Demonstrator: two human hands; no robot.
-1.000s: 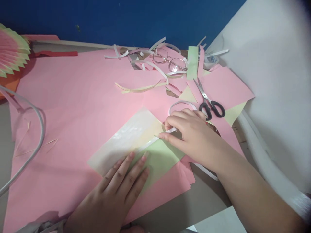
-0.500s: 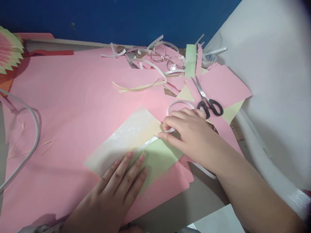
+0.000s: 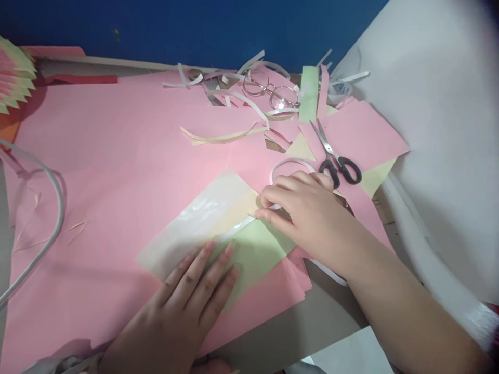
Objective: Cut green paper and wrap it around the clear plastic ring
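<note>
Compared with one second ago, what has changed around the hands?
Apart from a slight view shift, nothing has clearly moved; nothing was taken or let go. The left hand still rests on the green paper, the right hand still holds the white strip, and the scissors stay put.

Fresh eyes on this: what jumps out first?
Probably the left hand, lower middle, spread on a white-and-green sheet, and the right hand, centre right, pinching a white strip that runs across it. Next, the broad pink paper beneath the sheet, with a blue surface behind at the top. Then the black-handled scissors just beyond the right hand, and pleated pink-and-green paper at the upper left edge.
</note>
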